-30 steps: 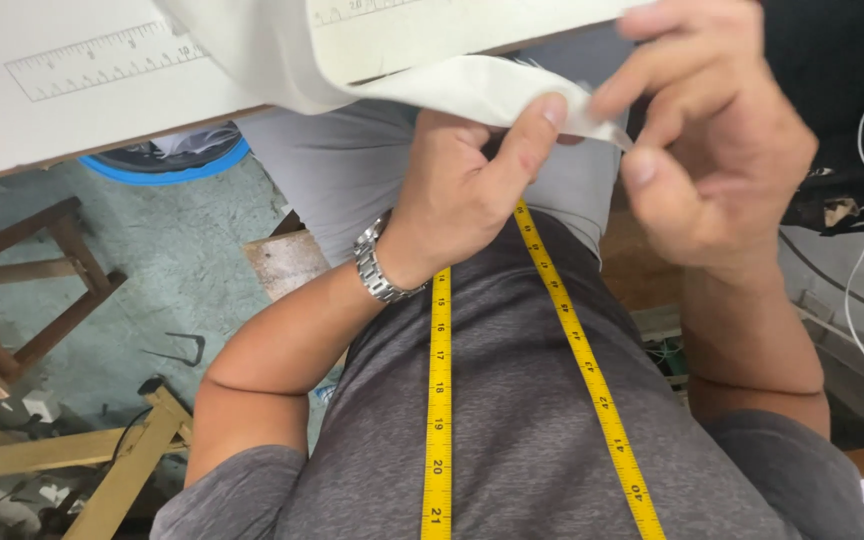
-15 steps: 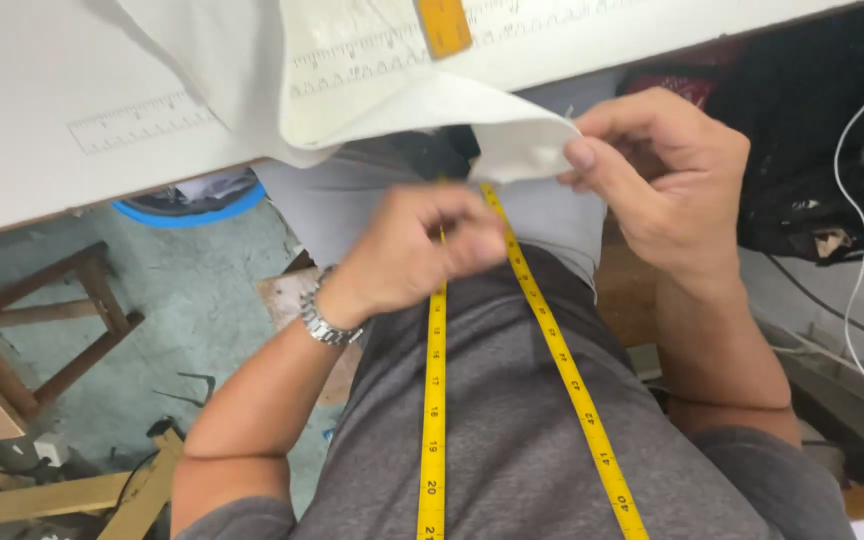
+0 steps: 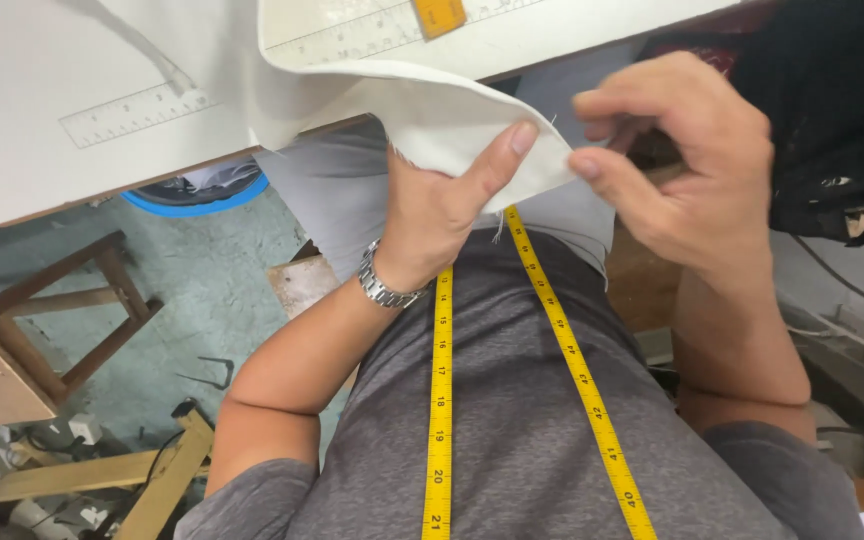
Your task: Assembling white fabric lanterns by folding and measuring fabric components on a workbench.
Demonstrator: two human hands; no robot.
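Note:
A piece of white fabric (image 3: 442, 100) hangs over the near edge of a white worktable (image 3: 42, 60). My left hand (image 3: 447, 205) grips the hanging fabric from below, thumb pressed on its front face. My right hand (image 3: 682, 165) pinches the fabric's right corner between thumb and forefinger. A yellow measuring tape (image 3: 439, 400) hangs round my neck, both ends running down my grey shirt. A metal watch (image 3: 384, 285) sits on my left wrist.
A clear ruler with a yellow tab (image 3: 402, 22) and another ruler (image 3: 132, 112) lie on the table. A wooden stool (image 3: 62, 320), wood offcuts (image 3: 102, 470) and a blue basin (image 3: 202, 190) are on the floor at left. Dark cloth and white cables (image 3: 852, 150) are at right.
My left hand rose from my chest and took hold of the fabric's underside. My right hand shifted its pinch along the fabric's right corner. The view tilted slightly.

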